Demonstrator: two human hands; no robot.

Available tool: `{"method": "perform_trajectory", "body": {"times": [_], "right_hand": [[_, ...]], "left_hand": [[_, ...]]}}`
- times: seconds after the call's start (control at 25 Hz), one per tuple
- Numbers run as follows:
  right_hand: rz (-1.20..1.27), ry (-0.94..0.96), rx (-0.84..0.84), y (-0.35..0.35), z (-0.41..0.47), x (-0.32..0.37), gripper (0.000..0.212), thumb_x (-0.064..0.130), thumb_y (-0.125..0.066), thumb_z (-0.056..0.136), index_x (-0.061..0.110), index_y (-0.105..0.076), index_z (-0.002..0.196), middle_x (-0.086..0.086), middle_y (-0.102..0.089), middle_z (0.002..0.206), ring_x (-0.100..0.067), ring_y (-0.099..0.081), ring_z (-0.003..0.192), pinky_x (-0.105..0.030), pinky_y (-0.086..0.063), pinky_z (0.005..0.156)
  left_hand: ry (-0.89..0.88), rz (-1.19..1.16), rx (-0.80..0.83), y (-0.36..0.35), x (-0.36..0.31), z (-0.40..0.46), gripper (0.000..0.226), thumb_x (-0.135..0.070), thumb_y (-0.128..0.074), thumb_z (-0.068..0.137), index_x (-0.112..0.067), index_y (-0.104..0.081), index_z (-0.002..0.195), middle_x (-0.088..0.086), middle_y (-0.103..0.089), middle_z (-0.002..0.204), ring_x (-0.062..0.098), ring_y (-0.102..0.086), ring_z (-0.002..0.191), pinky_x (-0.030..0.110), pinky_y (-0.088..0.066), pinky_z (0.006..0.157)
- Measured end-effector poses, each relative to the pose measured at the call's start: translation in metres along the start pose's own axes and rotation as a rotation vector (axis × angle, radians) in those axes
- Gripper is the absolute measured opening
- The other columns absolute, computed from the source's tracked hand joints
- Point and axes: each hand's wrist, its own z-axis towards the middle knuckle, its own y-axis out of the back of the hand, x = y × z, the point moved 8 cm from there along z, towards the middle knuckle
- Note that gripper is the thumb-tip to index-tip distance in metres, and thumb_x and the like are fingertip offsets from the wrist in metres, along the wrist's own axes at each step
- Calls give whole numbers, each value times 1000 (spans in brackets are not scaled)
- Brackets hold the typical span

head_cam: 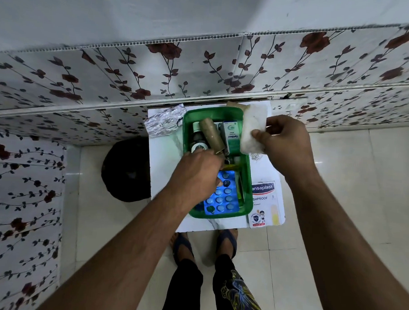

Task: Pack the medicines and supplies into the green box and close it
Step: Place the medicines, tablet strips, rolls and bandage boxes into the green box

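The green box (248, 180) stands open on a small white table (163, 157). Inside it lie a blue blister pack (222, 197), a green-and-white medicine carton (232, 137), small bottles (197, 140) and a tan roll (211, 135). My left hand (198, 175) reaches into the box and grips the lower end of the tan roll. My right hand (286, 144) holds a white gauze pad (252, 128) upright over the box's right rim. A Hansaplast plaster box (264, 202) lies on the table right of the green box.
A crumpled silver foil wrapper (164, 122) lies at the table's back left corner. A flower-patterned wall runs behind and to the left. A dark round object (125, 170) sits on the floor left of the table. My feet in sandals (204, 244) stand at its front edge.
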Motion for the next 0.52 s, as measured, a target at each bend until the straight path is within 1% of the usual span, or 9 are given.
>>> {"method": "perform_trajectory", "body": {"times": [0.04,0.08,0.16,0.24,0.28,0.32,0.36,0.44,0.52], "right_hand": [[-12,11,9,-3,-3,4,26,21,-75,81,14,-69,105,7,-64,77,-23,-68,76,-45,-59,77],[-25,27,20,-8,-6,9,26,21,-75,82,13,-69,106,7,-64,77,-22,-67,75,-43,-59,77],[-70,49,54,-24,-13,19,29,21,-73,84,13,-68,112,10,-62,79,-16,-63,75,-30,-55,73],[-155,61,116,-53,-19,26,34,20,-71,85,12,-67,118,4,-68,89,-18,-64,84,-21,-45,72],[-200,72,142,-68,-20,29,35,20,-70,86,12,-66,119,-2,-71,98,-22,-65,92,-21,-42,75],[-234,87,153,-83,-20,32,34,20,-70,85,12,-65,118,-6,-72,103,-26,-65,98,-23,-43,77],[-261,101,154,-95,-18,34,32,19,-69,84,12,-64,115,-9,-72,103,-29,-65,100,-27,-45,78],[-353,147,136,-112,-15,36,28,18,-68,84,10,-58,109,-13,-71,99,-34,-64,95,-33,-46,71],[-497,228,129,-124,-16,39,25,14,-65,84,10,-56,106,-12,-70,95,-33,-64,91,-31,-37,64]], "left_hand": [[-9,-34,-34,7,2,-2,22,-23,-65,87,-15,-67,107,7,-61,100,29,-56,100,40,-48,78],[-8,-99,-107,18,7,-7,19,-22,-62,89,-15,-67,105,5,-62,98,26,-56,97,39,-48,75],[61,-259,-316,46,30,-23,15,-18,-59,90,-16,-69,101,1,-64,97,17,-58,91,33,-49,73],[198,-405,-462,62,67,-39,12,-15,-60,89,-18,-70,97,-4,-66,95,-1,-58,82,17,-45,69],[274,-442,-485,63,85,-43,12,-14,-61,89,-20,-70,94,-7,-66,93,-6,-58,78,8,-40,67],[335,-464,-487,59,101,-44,12,-14,-62,88,-22,-70,92,-9,-67,92,-10,-58,76,4,-37,65],[373,-484,-482,54,114,-43,12,-14,-62,88,-23,-70,90,-9,-68,91,-10,-58,76,3,-36,64],[395,-513,-470,46,128,-39,12,-14,-62,87,-23,-70,89,-8,-70,90,-7,-59,74,5,-38,65],[402,-525,-467,43,135,-35,11,-14,-62,87,-21,-71,90,-8,-69,88,-9,-58,73,2,-36,63]]}}
